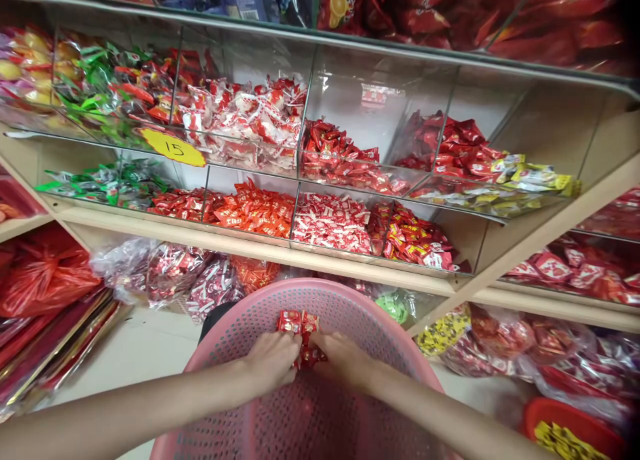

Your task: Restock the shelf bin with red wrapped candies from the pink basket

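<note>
A large pink perforated basket (270, 300) stands in front of me. Over its inside, my left hand (273, 359) and my right hand (343, 360) are close together, fingers curled on small red wrapped candy packets (300, 323). The packets stick out above and between both hands. Fingertips are partly hidden by the packets and the hands themselves. Below the hands the basket's inner wall shows pink and shadowed.
Clear shelf bins (250, 237) of wrapped candies span the view ahead, with a yellow price tag (173, 147) marked 15. Bagged candies lie beneath. A red bucket (537, 413) of yellow packets stands lower right; a red bag (45, 280) sits left.
</note>
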Demonstrator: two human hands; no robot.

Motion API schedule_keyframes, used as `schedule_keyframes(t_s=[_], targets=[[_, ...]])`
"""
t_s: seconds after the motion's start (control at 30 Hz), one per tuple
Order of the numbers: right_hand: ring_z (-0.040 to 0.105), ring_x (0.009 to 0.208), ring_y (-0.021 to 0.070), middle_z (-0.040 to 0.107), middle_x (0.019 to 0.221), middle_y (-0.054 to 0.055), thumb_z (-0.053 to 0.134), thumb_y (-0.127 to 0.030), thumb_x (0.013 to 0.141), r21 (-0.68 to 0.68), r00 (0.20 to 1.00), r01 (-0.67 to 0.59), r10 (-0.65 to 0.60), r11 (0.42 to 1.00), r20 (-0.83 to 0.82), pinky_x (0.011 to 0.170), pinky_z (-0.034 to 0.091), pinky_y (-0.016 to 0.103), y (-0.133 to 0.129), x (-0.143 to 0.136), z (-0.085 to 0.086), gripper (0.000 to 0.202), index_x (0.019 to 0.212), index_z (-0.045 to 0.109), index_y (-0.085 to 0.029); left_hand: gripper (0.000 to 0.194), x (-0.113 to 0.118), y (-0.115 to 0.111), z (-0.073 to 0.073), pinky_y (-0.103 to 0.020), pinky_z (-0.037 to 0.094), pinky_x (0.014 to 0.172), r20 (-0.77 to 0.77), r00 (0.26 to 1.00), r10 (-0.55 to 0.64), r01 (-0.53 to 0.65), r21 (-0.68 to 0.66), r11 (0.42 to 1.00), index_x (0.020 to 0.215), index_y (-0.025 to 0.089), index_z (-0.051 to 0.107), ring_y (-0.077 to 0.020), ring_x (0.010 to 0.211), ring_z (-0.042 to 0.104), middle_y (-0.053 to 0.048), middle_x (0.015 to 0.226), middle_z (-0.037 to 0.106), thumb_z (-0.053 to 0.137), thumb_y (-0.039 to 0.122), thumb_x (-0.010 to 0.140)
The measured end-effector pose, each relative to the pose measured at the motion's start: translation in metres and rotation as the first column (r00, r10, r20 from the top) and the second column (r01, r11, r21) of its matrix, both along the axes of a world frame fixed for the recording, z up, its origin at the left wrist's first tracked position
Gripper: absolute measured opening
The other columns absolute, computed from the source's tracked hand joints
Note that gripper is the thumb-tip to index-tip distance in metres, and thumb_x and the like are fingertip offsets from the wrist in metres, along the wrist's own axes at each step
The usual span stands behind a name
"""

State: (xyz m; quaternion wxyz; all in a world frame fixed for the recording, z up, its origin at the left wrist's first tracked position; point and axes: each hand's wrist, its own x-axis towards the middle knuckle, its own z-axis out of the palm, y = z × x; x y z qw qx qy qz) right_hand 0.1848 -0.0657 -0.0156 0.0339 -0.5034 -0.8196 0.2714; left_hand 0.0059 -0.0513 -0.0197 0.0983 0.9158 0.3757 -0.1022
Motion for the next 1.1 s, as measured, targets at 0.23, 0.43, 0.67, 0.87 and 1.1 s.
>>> schedule_keyframes(t_s=[0.23, 0.43, 0.67, 0.87, 1.1], targets=[[0.052, 0.102, 0.0248, 0.061, 0.108, 0.007, 0.054, -0.022, 0.076, 0.133, 0.987, 0.094, -0.110, 0.987, 0.117, 0.084, 0.039, 0.035, 0.003, -0.007, -0.018, 0.023, 0.099, 0.053, -0.018, 0.031, 0.017, 0.005, 0.006, -0.039, 0.050, 0.078, -0.067, 0.997, 0.031, -0.030, 0.006, 1.000, 0.107, 0.008, 0.055, -0.0285, 0.095, 0.060, -0.017, 0.103, 0.064, 0.049, 0.014, 0.077], [0.055, 0.101, 0.0259, 0.061, 0.108, 0.011, 0.055, -0.020, 0.080, 0.212, 0.971, -0.041, -0.011, 0.976, 0.239, 0.083, 0.042, 0.038, 0.001, -0.012, -0.020, 0.025, 0.105, 0.050, -0.015, 0.028, 0.018, 0.009, 0.008, -0.037, 0.050, 0.077, -0.070, 0.997, 0.020, -0.020, -0.002, 1.000, 0.104, 0.009, 0.058, -0.0285, 0.095, 0.061, -0.016, 0.103, 0.065, 0.052, 0.015, 0.077], [0.058, 0.097, 0.0251, 0.060, 0.105, 0.012, 0.063, -0.019, 0.077, 0.223, 0.958, -0.092, 0.026, 0.970, 0.284, 0.082, 0.047, 0.035, 0.003, -0.015, -0.024, 0.031, 0.105, 0.052, -0.011, 0.027, 0.013, 0.014, 0.005, -0.038, 0.050, 0.075, -0.041, 0.999, 0.002, -0.003, -0.020, 1.000, 0.105, 0.011, 0.057, -0.0301, 0.093, 0.062, -0.016, 0.102, 0.065, 0.055, 0.021, 0.079], [0.058, 0.095, 0.0253, 0.060, 0.105, 0.012, 0.065, -0.024, 0.076, 0.271, 0.948, -0.153, 0.063, 0.950, 0.313, 0.080, 0.048, 0.036, 0.004, -0.010, -0.031, 0.031, 0.102, 0.054, -0.012, 0.028, -0.001, 0.043, 0.031, -0.041, 0.047, 0.079, 0.123, 0.991, 0.058, -0.076, 0.142, 0.987, 0.102, 0.011, 0.057, -0.0300, 0.094, 0.059, -0.016, 0.099, 0.064, 0.044, 0.031, 0.088], [0.056, 0.096, 0.0279, 0.060, 0.103, 0.012, 0.065, -0.031, 0.077, 0.350, 0.952, -0.122, 0.010, 0.929, 0.306, 0.083, 0.045, 0.042, -0.003, -0.016, 0.001, 0.031, 0.100, 0.054, -0.014, 0.036, -0.016, 0.097, 0.027, -0.040, 0.039, 0.087, 0.333, 0.920, 0.205, -0.260, 0.130, 0.957, 0.106, 0.014, 0.053, -0.0293, 0.106, 0.051, -0.016, 0.112, 0.057, 0.039, 0.041, 0.088]])
